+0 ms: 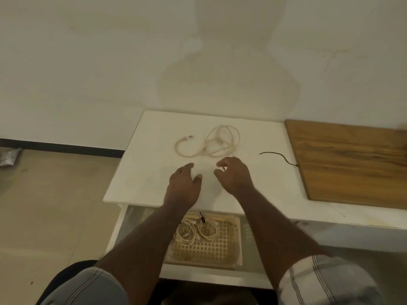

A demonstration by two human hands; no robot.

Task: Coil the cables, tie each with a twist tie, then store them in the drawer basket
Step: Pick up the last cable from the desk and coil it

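A loose pale cable (pixel 211 140) lies tangled on the white table top (pixel 141 172). A black twist tie (pixel 278 157) lies to its right, by the wooden board. My left hand (pixel 184 184) and my right hand (pixel 234 176) hover just short of the cable, fingers loosely curled, holding nothing. Below the table edge the drawer (pixel 119 225) stands open. Inside it is a tan lattice basket (pixel 209 247) with two coiled cables (pixel 196 231) bound by a black tie.
A wooden board (pixel 352 164) covers the table's right part. The wall rises directly behind the table. Tiled floor lies to the left, with a crumpled silver wrapper (pixel 10 156) near the baseboard.
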